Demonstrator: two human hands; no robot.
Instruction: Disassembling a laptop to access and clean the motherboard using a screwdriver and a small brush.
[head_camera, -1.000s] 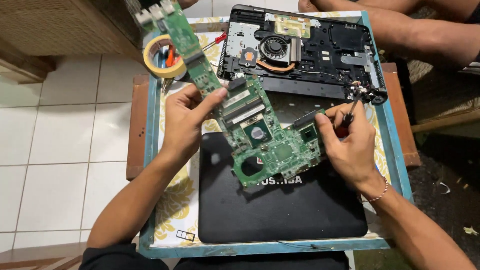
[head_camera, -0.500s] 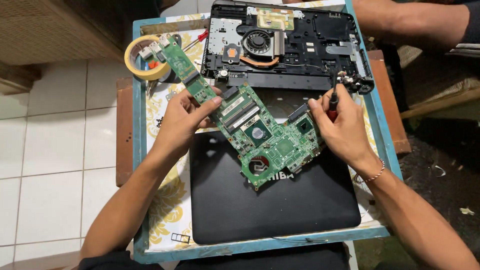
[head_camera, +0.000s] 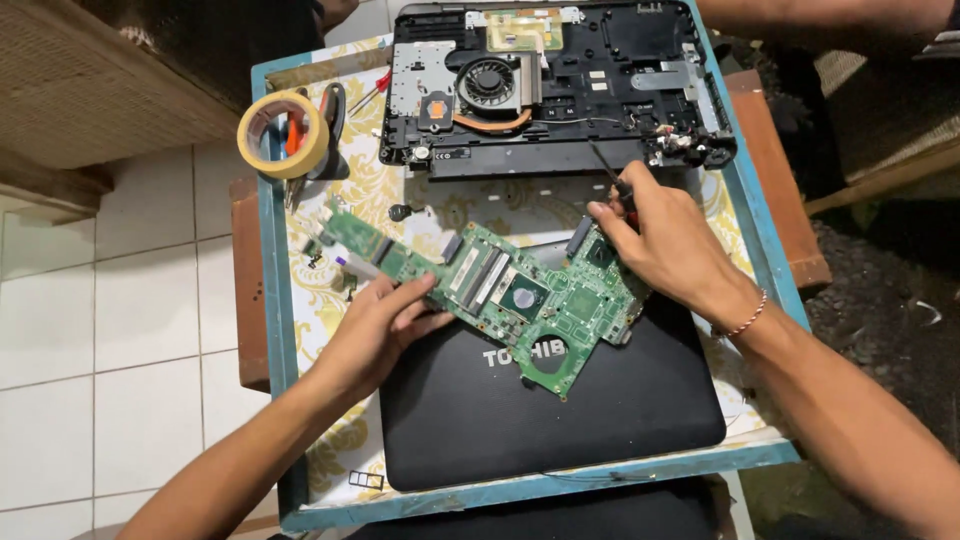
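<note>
- The green laptop motherboard (head_camera: 520, 300) was held between both hands, tilted a little, just above the black laptop lid panel (head_camera: 550, 410) that lay on the table.
- The left hand (head_camera: 375, 335) had its fingers curled closed on the board's long narrow arm, thumb on top and the other fingers underneath, near the memory slots. That looked like a sound hold, since it pressed on the edge and bare laminate, not on the chips.
- The right hand (head_camera: 665, 245) pinched the board's far corner with thumb and forefinger, and the same hand also kept a slim screwdriver (head_camera: 612, 180) tucked in its closed fingers, the black shaft pointing away past the knuckles.
- Judged from this, the tool was the weak point: with two things in one grip, the tip could scrape the board or the chassis, so parking it first would probably have been wiser.
- The board was best kept level and carried by its edges, away from the square processor near the left fingertips, and any trailing cable checked before it was moved further.
- Beyond the right hand's fingertips lay the opened laptop base (head_camera: 550, 85), with its cooling fan (head_camera: 488, 80) and copper heat pipe exposed.
- Beyond the left fingers, well apart, sat a roll of yellow tape (head_camera: 283, 135) with hand tools beside it, and small loose parts lay on the patterned cloth of the blue-rimmed table (head_camera: 270, 300).
</note>
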